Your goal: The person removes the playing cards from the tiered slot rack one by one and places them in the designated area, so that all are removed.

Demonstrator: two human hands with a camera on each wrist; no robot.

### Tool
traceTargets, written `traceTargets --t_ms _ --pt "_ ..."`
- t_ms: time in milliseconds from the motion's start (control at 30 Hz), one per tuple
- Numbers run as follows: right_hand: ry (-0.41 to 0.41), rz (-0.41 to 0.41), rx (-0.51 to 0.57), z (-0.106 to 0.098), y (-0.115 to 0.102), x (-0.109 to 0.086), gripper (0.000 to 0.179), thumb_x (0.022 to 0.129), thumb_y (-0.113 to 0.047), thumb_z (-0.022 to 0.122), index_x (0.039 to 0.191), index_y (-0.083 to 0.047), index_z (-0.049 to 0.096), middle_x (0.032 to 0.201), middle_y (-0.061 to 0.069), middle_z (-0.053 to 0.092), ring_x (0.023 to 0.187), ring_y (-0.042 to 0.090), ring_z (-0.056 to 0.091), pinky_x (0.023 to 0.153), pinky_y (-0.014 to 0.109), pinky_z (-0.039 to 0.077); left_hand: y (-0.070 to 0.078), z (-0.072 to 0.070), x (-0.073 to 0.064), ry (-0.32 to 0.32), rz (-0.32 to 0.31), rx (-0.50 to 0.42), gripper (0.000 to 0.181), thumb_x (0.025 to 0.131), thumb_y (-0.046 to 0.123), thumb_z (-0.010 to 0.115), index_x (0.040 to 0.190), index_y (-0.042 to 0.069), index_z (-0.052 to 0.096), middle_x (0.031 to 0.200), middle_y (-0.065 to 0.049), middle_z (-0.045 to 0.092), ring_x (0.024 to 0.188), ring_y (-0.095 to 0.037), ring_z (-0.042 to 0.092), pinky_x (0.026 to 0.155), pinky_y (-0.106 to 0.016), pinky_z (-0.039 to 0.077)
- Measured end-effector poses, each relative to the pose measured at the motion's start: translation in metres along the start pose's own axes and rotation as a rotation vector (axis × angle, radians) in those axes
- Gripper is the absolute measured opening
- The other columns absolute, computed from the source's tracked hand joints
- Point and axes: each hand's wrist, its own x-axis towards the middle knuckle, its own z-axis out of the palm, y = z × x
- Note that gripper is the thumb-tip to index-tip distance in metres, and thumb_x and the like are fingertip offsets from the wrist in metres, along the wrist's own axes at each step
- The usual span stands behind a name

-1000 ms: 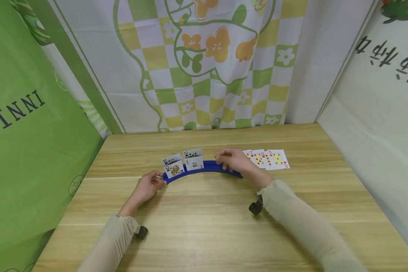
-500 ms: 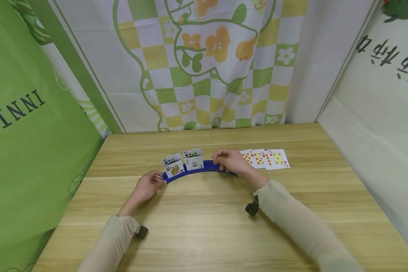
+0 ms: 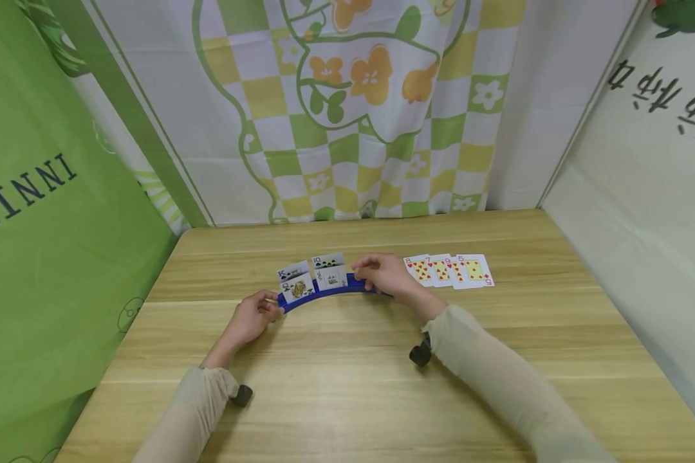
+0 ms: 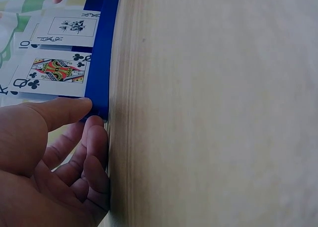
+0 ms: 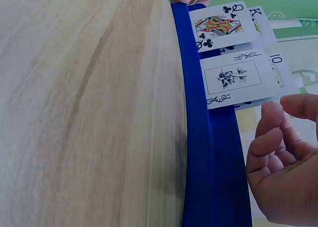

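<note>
A curved blue card holder (image 3: 354,284) lies on the table. My left hand (image 3: 253,316) grips its left end, thumb on top near the queen, as the left wrist view (image 4: 54,152) also shows. In the holder stand a queen of clubs (image 5: 218,26) with a king (image 3: 291,271) behind it, and a joker (image 5: 236,78) with a black ten (image 3: 327,260) behind it. My right hand (image 3: 389,276) hovers over the holder's right part, fingers loosely bent and holding nothing. In the right wrist view its thumb and fingertips (image 5: 272,113) are right by the edge of the joker and ten.
Right of the holder, several red cards lie overlapped face up on the wooden table (image 3: 347,386): an eight (image 3: 421,270), a seven (image 3: 441,271), a nine and a five of diamonds (image 3: 473,271). A patterned curtain (image 3: 376,161) hangs behind the table's far edge.
My right hand has moved left along the holder, toward the joker and ten, uncovering the eight in the red row. My left hand and the standing cards have stayed put.
</note>
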Motion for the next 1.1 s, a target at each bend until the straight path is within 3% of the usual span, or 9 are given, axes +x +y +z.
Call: traceTargets --t_ms 233,767,1100 --pt "-0.019 -0.009 -0.013 0.006 -0.003 0.001 0.023 0.099 -0.025 0.062 0.116 -0.012 0.068 0.104 0.007 0.072 0.07 0.017 0.06 0.066 0.044 0.051 -0.001 0.0 0.0 -0.005 -0.002 0.0 0.034 0.091 0.013 0.07 0.122 0.001 0.062 0.095 -0.012 0.072 0.078 -0.015 0.063 0.065 -0.025 0.052" --pt "-0.047 -0.022 -0.009 0.015 -0.002 0.008 0.02 0.099 -0.025 0.062 0.115 -0.014 0.066 0.11 0.014 0.068 0.073 0.018 0.061 0.067 0.042 0.052 -0.002 0.0 0.0 -0.01 -0.005 -0.001 0.033 0.092 0.013 0.07 0.121 0.001 0.062 0.097 -0.013 0.072 0.081 -0.016 0.064 0.066 -0.025 0.052" --pt "-0.048 -0.037 -0.021 0.019 -0.003 0.008 0.018 0.098 -0.023 0.063 0.112 -0.012 0.067 0.104 0.01 0.067 0.077 0.025 0.063 0.069 0.046 0.052 -0.001 0.0 0.001 -0.004 0.002 -0.009 0.032 0.091 0.012 0.071 0.12 0.001 0.062 0.096 -0.012 0.072 0.081 -0.017 0.064 0.067 -0.026 0.052"
